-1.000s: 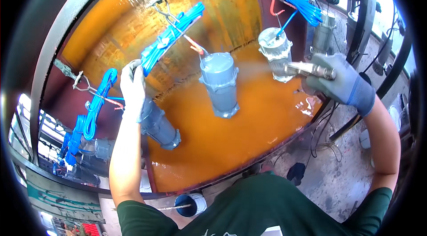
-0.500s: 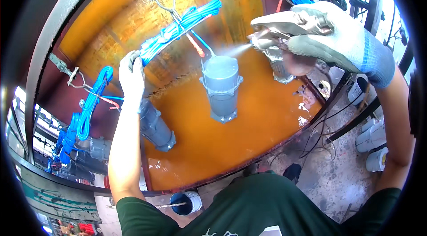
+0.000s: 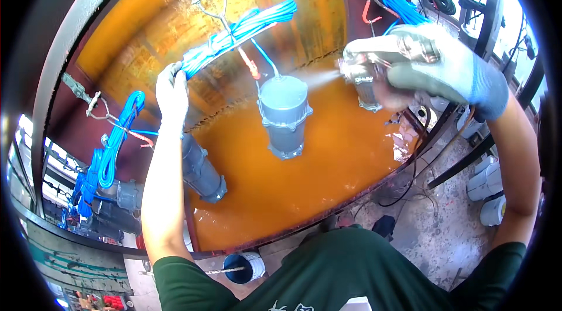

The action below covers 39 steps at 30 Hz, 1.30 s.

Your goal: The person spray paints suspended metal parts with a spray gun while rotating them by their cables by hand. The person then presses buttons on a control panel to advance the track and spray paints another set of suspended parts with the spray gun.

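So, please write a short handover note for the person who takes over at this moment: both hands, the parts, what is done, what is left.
Left hand: gloved, grip on the blue cable bundle from which the middle grey cylinder hangs.
Right hand: gloved, holds a spray gun, mist going toward that cylinder.
Parts: a second grey cylinder hangs behind the left forearm; all before the orange booth wall.
Done: cannot tell how much is coated.
Left: judge coverage of each cylinder yourself.

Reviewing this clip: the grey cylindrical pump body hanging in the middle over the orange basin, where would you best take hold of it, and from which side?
Probably not by the grey pump body itself: it hangs free and is being sprayed from the spray gun in the right hand. Better to grip the bundled blue cable above it from the left, as the left hand does, steadying it clear of the spray.
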### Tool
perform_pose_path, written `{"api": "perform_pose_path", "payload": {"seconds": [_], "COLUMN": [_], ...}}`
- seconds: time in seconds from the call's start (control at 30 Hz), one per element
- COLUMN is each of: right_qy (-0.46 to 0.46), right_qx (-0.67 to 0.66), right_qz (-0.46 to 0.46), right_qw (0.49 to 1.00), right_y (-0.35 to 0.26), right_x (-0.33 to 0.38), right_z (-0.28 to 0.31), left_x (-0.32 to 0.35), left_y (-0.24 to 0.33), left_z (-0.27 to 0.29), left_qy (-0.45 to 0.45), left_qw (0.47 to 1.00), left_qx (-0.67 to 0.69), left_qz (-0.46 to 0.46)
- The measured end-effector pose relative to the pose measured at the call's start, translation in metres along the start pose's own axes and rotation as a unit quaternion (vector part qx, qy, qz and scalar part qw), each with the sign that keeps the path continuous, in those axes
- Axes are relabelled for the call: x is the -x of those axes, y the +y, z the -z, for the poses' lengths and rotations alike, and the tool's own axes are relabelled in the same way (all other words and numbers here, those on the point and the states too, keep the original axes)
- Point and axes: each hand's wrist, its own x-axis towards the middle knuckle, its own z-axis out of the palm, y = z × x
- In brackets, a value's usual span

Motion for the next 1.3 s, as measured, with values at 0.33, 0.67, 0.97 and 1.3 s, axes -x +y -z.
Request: {"api": "perform_pose_path", "payload": {"seconds": [0.33,0.67,0.97,1.3], "right_qy": [0.075,0.138,0.087,0.278], "right_qx": [-0.149,-0.237,-0.288,-0.375], "right_qz": [-0.005,-0.137,-0.097,-0.185], "right_qw": [0.986,0.952,0.949,0.865], "right_y": [0.039,0.117,0.111,0.128], "right_x": [0.053,0.126,0.162,0.153], "right_z": [-0.024,-0.085,-0.161,-0.2], "left_x": [-0.002,0.016,0.034,0.064], "left_y": [-0.012,0.002,0.026,0.069], "left_z": [0.002,0.012,0.008,0.003], "left_qy": [-0.008,-0.012,0.008,0.001], "left_qw": [0.995,0.998,0.999,1.0], "left_qx": [-0.091,-0.065,-0.044,0.019], "left_qz": [-0.033,-0.02,0.002,0.024]}}
